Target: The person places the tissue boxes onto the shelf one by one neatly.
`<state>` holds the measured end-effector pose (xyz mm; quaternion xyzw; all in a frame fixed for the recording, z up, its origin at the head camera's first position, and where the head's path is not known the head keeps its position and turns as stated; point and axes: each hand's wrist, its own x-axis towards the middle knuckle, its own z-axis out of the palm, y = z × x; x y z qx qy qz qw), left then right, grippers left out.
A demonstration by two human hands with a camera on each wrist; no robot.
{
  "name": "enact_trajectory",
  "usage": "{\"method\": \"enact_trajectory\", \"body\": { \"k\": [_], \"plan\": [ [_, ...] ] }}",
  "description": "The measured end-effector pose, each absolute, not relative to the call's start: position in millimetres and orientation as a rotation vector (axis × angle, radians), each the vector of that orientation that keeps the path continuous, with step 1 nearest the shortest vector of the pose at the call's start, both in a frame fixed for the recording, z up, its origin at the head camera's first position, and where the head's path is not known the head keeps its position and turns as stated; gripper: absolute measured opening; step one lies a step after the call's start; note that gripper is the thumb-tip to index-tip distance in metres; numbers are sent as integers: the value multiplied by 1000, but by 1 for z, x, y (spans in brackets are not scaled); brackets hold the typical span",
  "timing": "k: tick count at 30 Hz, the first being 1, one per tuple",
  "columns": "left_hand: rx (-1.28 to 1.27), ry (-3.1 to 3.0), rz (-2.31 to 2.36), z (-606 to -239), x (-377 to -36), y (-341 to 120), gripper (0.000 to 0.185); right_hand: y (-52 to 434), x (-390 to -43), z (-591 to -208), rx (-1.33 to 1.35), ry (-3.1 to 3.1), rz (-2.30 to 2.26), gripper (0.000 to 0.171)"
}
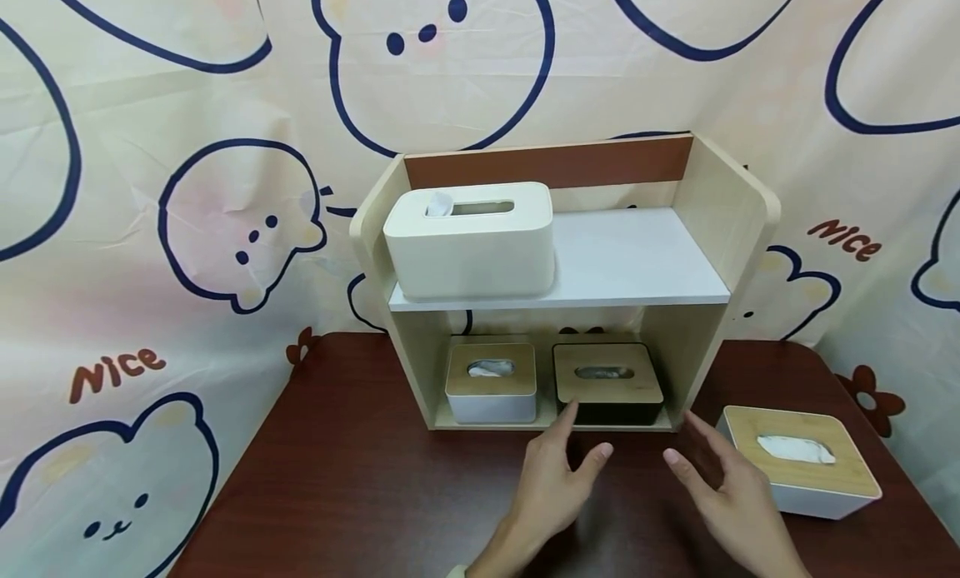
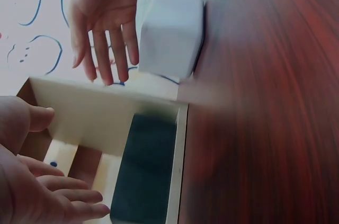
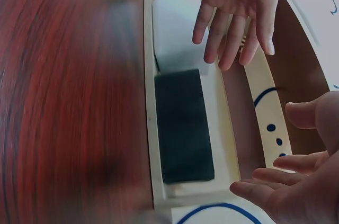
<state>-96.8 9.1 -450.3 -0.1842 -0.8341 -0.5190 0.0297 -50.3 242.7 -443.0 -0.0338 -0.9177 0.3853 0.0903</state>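
**Both hands closing on the black tissue box in the lower shelf**

The left hand (image 1: 551, 478) and the right hand (image 1: 723, 495) hover over the dark wooden table (image 1: 360, 495) just in front of the shelf unit (image 1: 738, 220), fingers straight and spread, holding nothing; neither touches anything yet. Between and just beyond them, in the lower compartment, sits the black tissue box (image 1: 607, 386) with its wood-coloured lid, right of a white tissue box (image 1: 491, 382) with a similar lid; the two stand close, though whether they touch I cannot tell.

By my reading, the step in hand is taking hold of the black box, and it calls for care on three counts — clearance, grip and neighbours. The left fingers should go in by the narrow gap next to the white box without nudging it; the right fingers have only a slim space by the shelf's side wall; a grip on the dark body rather than the lid seems safer, since the lid may lift off. Drawing it straight toward the table edge, kept low, would avoid knocking the shelf board above, where a large white tissue box (image 1: 471, 241) rests.

A fourth tissue box (image 1: 802, 470) stands on the table just beside the right hand — an elbow or wrist could easily catch it.
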Motion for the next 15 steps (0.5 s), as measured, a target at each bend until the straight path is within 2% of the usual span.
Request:
{"method": "enact_trajectory", "body": {
  "k": [15],
  "plan": [
    [-706, -2638, -1540, -454, -84, 61, 75, 291, -39, -435, -344, -2843, 1059, 86]
  ]
}}
